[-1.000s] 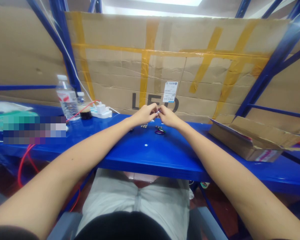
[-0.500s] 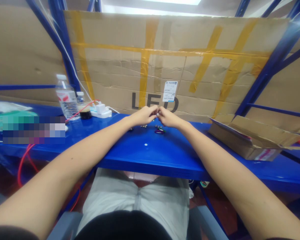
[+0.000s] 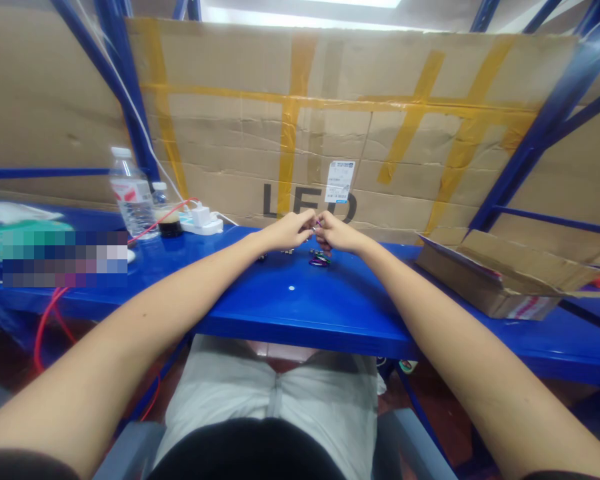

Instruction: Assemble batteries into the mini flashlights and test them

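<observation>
Workbench (image 3: 330,313), blue metal, left hand (image 3: 290,230) touching right hand (image 3: 337,235), taped cardboard (image 3: 230,133) behind

**Blue metal bench, lightly loaded**

The glossy blue metal bench (image 3: 300,313) runs across mid-frame. At centre left stand a clear plastic water bottle (image 3: 130,197), a small dark-filled bottle (image 3: 166,217) and a white power strip (image 3: 200,222). Tiny metal pieces (image 3: 287,252) and a purple ring (image 3: 319,262) lie at centre, and an open flat cardboard box (image 3: 500,277) at right.

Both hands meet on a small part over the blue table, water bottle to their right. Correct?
No. The head view shows the bottle to their left. The left hand and right hand do meet on a small part over the table.
</observation>
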A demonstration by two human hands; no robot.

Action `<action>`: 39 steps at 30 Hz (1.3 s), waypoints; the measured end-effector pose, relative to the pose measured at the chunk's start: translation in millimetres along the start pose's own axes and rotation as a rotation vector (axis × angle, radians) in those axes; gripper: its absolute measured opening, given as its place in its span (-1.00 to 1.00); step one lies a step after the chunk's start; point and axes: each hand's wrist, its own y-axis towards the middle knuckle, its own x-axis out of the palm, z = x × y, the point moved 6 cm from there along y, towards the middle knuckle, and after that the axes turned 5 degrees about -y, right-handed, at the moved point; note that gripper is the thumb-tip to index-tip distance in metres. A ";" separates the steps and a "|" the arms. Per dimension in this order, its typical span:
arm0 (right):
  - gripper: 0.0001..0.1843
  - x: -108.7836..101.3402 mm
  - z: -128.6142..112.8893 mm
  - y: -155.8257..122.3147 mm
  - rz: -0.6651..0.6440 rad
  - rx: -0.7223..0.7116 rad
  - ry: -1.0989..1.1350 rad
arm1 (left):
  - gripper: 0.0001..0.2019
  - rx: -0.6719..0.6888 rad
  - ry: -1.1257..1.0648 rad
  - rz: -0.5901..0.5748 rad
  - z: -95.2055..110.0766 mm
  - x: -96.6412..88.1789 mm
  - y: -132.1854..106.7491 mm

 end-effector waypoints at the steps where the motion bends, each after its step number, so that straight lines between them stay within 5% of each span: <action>1: -0.79 -3.3 1.8 0.5 0.021 0.018 0.012 | -0.79 -0.014 -0.015 0.009 -1.2 -0.2 -0.1; 6: -0.88 -23.3 15.5 -0.6 0.120 0.187 -0.076 | -0.83 -0.162 -0.121 0.053 -15.9 3.6 0.1; 12: -0.85 -31.5 18.8 -5.2 0.060 0.242 -0.199 | -0.91 -0.364 -0.139 0.091 -38.7 21.5 1.6; 23: -0.86 -17.1 12.4 -13.3 -0.223 0.225 -0.402 | -0.95 -0.416 -0.066 -0.050 -48.2 42.0 2.7; 28: -0.85 -6.9 10.5 -10.4 -0.246 0.203 -0.516 | -0.94 -0.412 -0.026 -0.097 -45.8 45.5 3.4; 36: -0.81 -10.4 8.2 -8.1 -0.193 0.189 -0.664 | -0.80 -0.407 0.121 0.081 -70.9 6.4 -0.5; 39: -0.79 -17.7 5.7 -9.1 -0.087 0.216 -0.666 | -0.67 -0.456 0.056 0.008 -91.2 2.3 -9.6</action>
